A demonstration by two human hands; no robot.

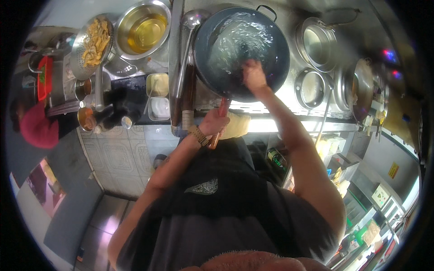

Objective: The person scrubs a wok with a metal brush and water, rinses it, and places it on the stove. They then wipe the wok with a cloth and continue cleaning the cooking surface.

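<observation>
A dark wok (203,64) with churning clear water (240,37) in it sits on the metal stove in front of me. My left hand (214,122), with a watch strap at the wrist, is closed around its reddish-brown handle (223,106). My right hand (254,74) reaches down over the near inside of the wok and is blurred. Whether its fingers hold anything cannot be made out. A folded yellowish cloth (239,126) lies at the stove's front edge, just right of the handle. Left of the wok rests a long-handled metal ladle (185,57).
A perforated skimmer (77,57) with fried pieces stands left, beside a steel bowl of yellow oil (145,34). Two small tubs (158,108) sit nearer. Metal pots (313,42) and a strainer-like pan (310,88) occupy the right. A person in a pink top (39,127) is far left.
</observation>
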